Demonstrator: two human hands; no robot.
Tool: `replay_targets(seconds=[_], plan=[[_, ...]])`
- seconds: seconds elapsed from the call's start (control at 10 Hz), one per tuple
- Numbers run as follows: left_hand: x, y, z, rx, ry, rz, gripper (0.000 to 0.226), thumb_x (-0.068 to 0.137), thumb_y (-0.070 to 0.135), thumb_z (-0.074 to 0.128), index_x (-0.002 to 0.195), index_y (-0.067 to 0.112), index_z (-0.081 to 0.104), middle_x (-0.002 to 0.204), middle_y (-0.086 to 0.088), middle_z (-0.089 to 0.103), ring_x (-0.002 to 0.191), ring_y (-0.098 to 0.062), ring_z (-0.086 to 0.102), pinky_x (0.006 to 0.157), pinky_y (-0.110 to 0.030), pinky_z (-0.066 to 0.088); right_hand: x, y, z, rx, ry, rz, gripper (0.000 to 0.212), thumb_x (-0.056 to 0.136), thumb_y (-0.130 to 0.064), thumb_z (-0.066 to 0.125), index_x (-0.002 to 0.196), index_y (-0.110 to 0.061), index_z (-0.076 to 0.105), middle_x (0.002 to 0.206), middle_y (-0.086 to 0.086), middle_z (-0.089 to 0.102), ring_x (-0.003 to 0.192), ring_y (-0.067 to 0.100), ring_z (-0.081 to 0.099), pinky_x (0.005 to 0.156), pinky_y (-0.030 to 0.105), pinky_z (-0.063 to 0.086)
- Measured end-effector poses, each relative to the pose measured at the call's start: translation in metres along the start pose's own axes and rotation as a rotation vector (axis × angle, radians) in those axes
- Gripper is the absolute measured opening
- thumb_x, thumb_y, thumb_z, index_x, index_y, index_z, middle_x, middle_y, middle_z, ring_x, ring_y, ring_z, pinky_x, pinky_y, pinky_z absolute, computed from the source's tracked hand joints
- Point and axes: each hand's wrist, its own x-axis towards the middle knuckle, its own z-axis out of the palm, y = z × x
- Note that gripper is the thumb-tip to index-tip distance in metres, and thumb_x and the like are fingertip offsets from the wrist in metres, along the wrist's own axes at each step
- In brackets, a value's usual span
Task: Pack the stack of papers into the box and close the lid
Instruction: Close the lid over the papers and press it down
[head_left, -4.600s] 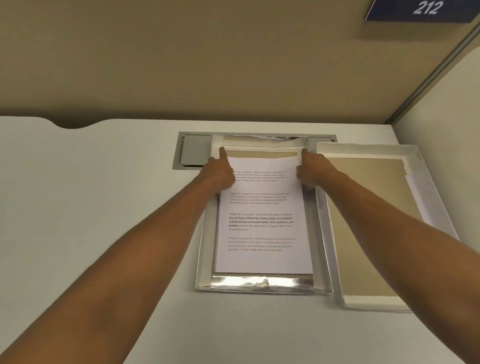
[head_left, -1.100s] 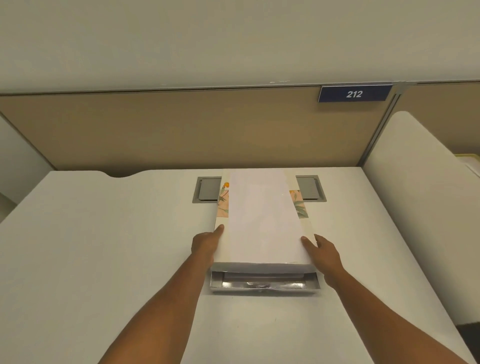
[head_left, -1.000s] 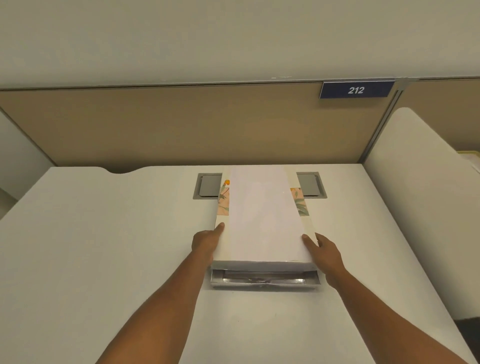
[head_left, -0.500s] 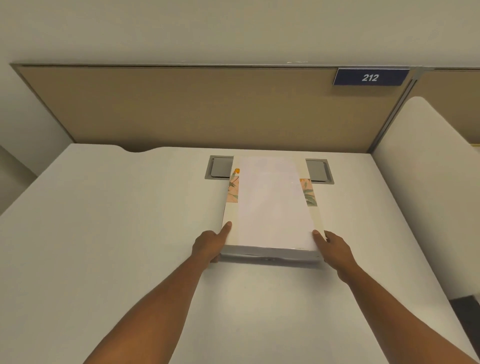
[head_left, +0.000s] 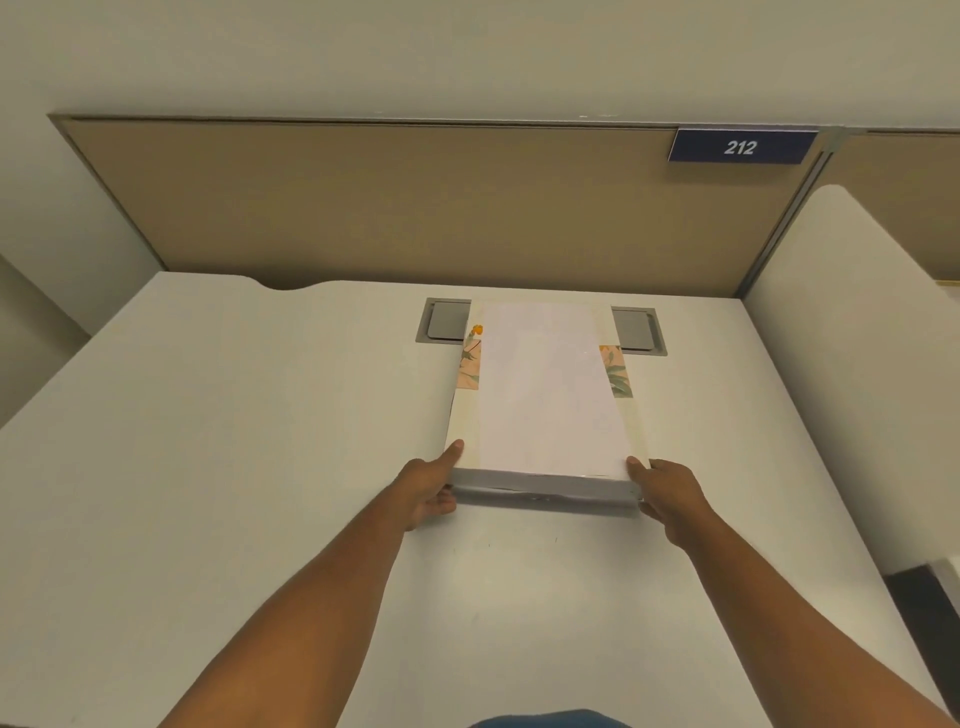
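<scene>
Hands grip the near corners of the white lid (head_left: 545, 395), left hand (head_left: 428, 491) and right hand (head_left: 670, 493), as it sits over the box (head_left: 545, 500) on the white desk (head_left: 234, 441).

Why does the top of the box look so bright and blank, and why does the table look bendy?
Head view: the lid is washed out by overhead light, so only the flower prints at its sides show. The wide-angle lens curves the desk edges. A soft shadow sits under the box's near end, between the left hand and the right hand. The number sign stays readable.
</scene>
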Motion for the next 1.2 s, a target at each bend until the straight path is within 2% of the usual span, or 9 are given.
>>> replay_targets(seconds=[0.1,0.2,0.4,0.5,0.6,0.7,0.8,0.9,1.2], plan=[[0.002,-0.003,-0.003,-0.151,-0.017,-0.041,0.068,0.076,0.052,0.079,0.117,0.004,0.053,0.105,-0.011,0.058,0.092,-0.024,0.063,0.093,-0.039,0.059,-0.005,-0.005,0.006,0.017,-0.017,0.026,0.024,0.097,-0.036,0.056,0.109,-0.015,0.055,0.106,0.005,0.054,0.096,0.026,0.055,0.090,0.043,0.057],[0.003,-0.010,-0.003,-0.236,-0.005,-0.036,0.068,0.074,0.044,0.084,0.117,0.002,0.053,0.103,-0.011,0.060,0.093,-0.024,0.065,0.094,-0.038,0.058,-0.003,0.000,0.005,0.019,-0.015,-0.001,0.023,0.095,-0.034,0.059,0.096,-0.011,0.059,0.090,0.001,0.054,0.083,0.022,0.053,0.091,0.041,0.055],[0.008,-0.028,0.010,-0.086,0.185,0.044,0.048,0.080,0.038,0.081,0.104,-0.001,0.066,0.094,-0.012,0.067,0.078,-0.022,0.067,0.090,-0.036,0.060,-0.001,0.020,0.005,0.032,0.037,-0.011,0.032,0.091,-0.018,0.066,0.061,-0.012,0.054,0.065,0.001,0.048,0.062,0.019,0.042,0.065,0.032,0.036],[0.007,-0.030,0.014,0.083,0.247,0.090,0.038,0.084,0.043,0.075,0.076,0.007,0.066,0.074,-0.007,0.063,0.073,-0.027,0.066,0.091,-0.044,0.059,-0.003,0.027,0.007,-0.025,0.037,-0.024,0.017,0.090,-0.021,0.066,0.078,-0.010,0.067,0.074,0.001,0.055,0.069,0.021,0.046,0.067,0.033,0.039],[0.000,-0.029,0.013,0.446,0.332,0.202,0.050,0.088,0.053,0.062,0.058,0.014,0.057,0.063,-0.004,0.060,0.077,-0.032,0.065,0.070,-0.032,0.051,-0.007,0.031,0.010,-0.102,0.059,-0.049,0.023,0.090,-0.029,0.065,0.105,-0.014,0.072,0.080,-0.001,0.056,0.076,0.024,0.047,0.067,0.030,0.041],[-0.001,-0.026,0.013,0.629,0.343,0.263,0.049,0.092,0.053,0.056,0.062,0.014,0.058,0.066,-0.003,0.061,0.078,-0.031,0.062,0.071,-0.033,0.050,-0.006,0.030,0.008,-0.150,0.047,-0.056,0.031,0.090,-0.030,0.064,0.111,-0.008,0.071,0.088,0.002,0.058,0.080,0.025,0.050,0.073,0.037,0.045],[-0.004,-0.021,0.017,0.695,0.347,0.276,0.060,0.095,0.051,0.052,0.134,0.006,0.054,0.131,-0.015,0.060,0.123,-0.034,0.056,0.100,-0.040,0.046,-0.009,0.026,0.006,-0.287,0.056,-0.074,0.054,0.094,-0.037,0.059,0.138,-0.006,0.054,0.125,0.011,0.060,0.113,0.030,0.056,0.096,0.038,0.045],[-0.015,-0.016,0.024,0.749,0.407,0.450,0.067,0.095,0.052,0.051,0.146,0.010,0.040,0.143,-0.015,0.046,0.135,-0.033,0.039,0.104,-0.045,0.043,-0.022,0.018,0.007,-0.453,0.157,-0.257,0.064,0.098,-0.041,0.051,0.149,-0.006,0.036,0.143,0.021,0.047,0.131,0.037,0.046,0.107,0.045,0.040],[-0.062,0.045,0.045,0.692,0.354,0.856,0.049,0.102,0.042,0.043,0.142,0.016,0.052,0.145,-0.005,0.056,0.130,-0.026,0.054,0.107,-0.040,0.046,-0.058,-0.065,0.009,-0.815,0.287,-0.785,0.063,0.098,-0.048,0.045,0.150,-0.013,0.036,0.152,0.010,0.040,0.141,0.030,0.033,0.105,0.047,0.038]])
